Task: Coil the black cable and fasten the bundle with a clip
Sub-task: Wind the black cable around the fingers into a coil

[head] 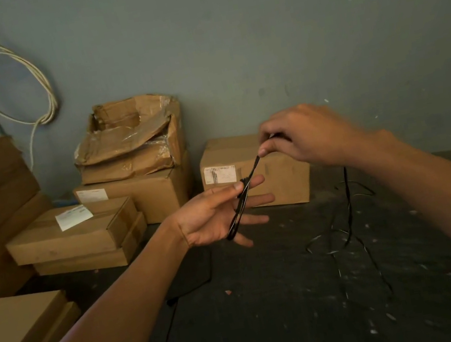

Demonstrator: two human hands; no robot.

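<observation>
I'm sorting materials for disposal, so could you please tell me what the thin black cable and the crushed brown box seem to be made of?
The thin black cable looks plastic-sheathed: glossy, loosely looping. The crushed brown box looks like matt corrugated cardboard, creased and torn, apparently with shiny clear tape.

Thin black cable (242, 198); brown cardboard boxes (254, 170) w/ white labels (220, 174); grey-green wall (256, 44); cream looped wall cord (13, 84); dark floor (285, 296) w/ pale specks.
</observation>
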